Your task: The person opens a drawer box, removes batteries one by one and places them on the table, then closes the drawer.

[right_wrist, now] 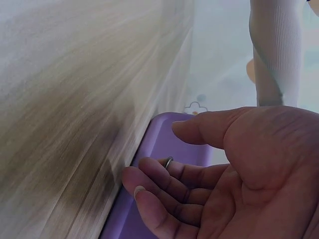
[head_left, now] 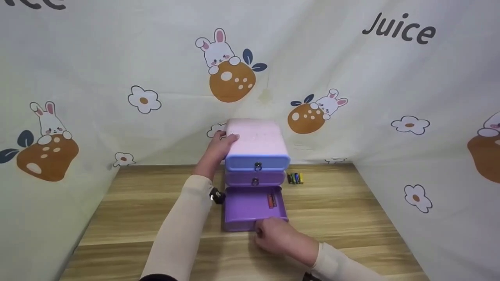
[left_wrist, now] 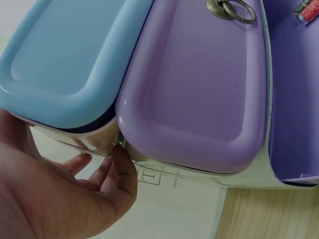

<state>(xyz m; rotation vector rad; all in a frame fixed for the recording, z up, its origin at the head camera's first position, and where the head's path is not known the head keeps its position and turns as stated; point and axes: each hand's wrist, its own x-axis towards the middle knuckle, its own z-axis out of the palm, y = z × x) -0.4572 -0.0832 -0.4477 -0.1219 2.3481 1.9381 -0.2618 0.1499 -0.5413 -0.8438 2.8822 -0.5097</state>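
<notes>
A small drawer cabinet (head_left: 256,136) with a pink top stands at the back of the table. Its blue top drawer (head_left: 242,162) and purple middle drawer (head_left: 240,178) are closed. The purple bottom drawer (head_left: 246,203) is pulled out, with red batteries (head_left: 271,200) at its right side. My left hand (head_left: 221,145) holds the cabinet's upper left side, thumb over the top edge; its bent fingers (left_wrist: 122,174) touch the side in the left wrist view. At the bottom drawer's front, my right hand (head_left: 275,236) hooks curled fingers round the metal ring pull (right_wrist: 168,162), with its thumb apart.
Several batteries (head_left: 295,178) lie in a row on the wooden table (head_left: 332,222), right of the cabinet. A printed cloth (head_left: 172,66) hangs behind the table and along both sides. Ring pulls also hang from the closed drawers, such as the middle drawer's ring (left_wrist: 241,11).
</notes>
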